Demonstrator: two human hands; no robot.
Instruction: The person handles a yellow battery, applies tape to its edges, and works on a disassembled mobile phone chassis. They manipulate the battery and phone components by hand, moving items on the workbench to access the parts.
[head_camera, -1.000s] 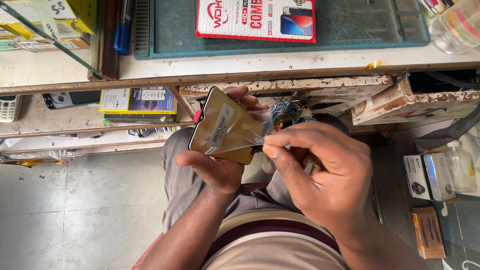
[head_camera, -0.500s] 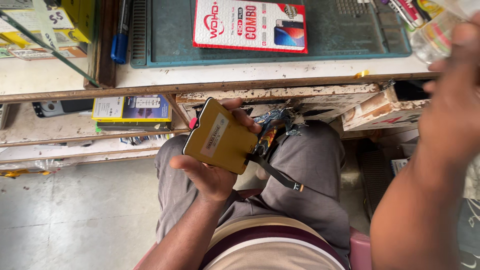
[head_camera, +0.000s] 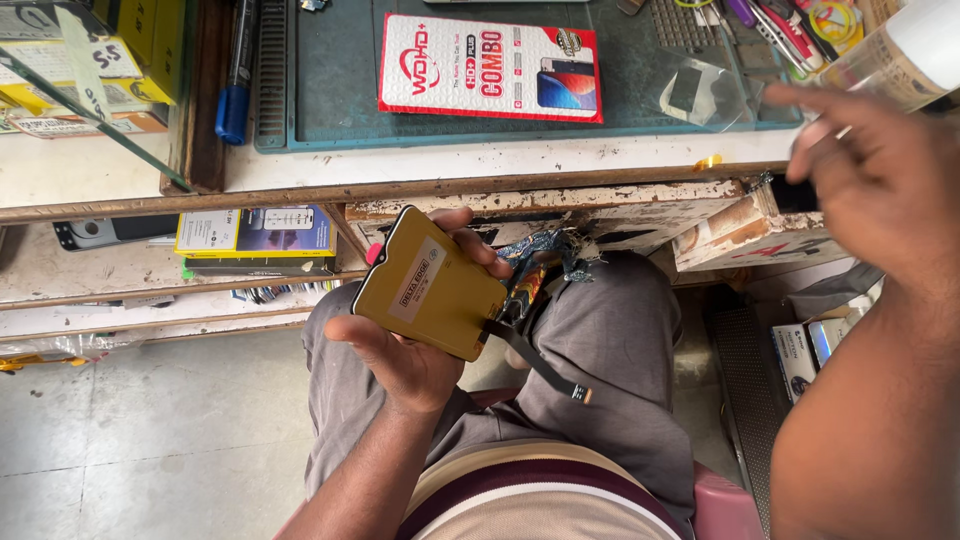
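Phone screen panel: gripped in left hand, long axis diagonal, ribbon cable trailing lower-right; right hand loose, empty.

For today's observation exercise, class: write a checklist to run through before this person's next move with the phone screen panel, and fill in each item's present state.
1. Left hand grips the yellow-backed screen panel firmly: ok.
2. Ribbon cable hangs free over the lap, unsnagged: ok.
3. Right hand is empty: cannot tell, it is blurred, raised near a clear bottle.
4. Teal work mat has bare space: ok.
5. Tools lie in reach at the mat's corner: ok.
6. Panel front undamaged: cannot tell, it faces away.
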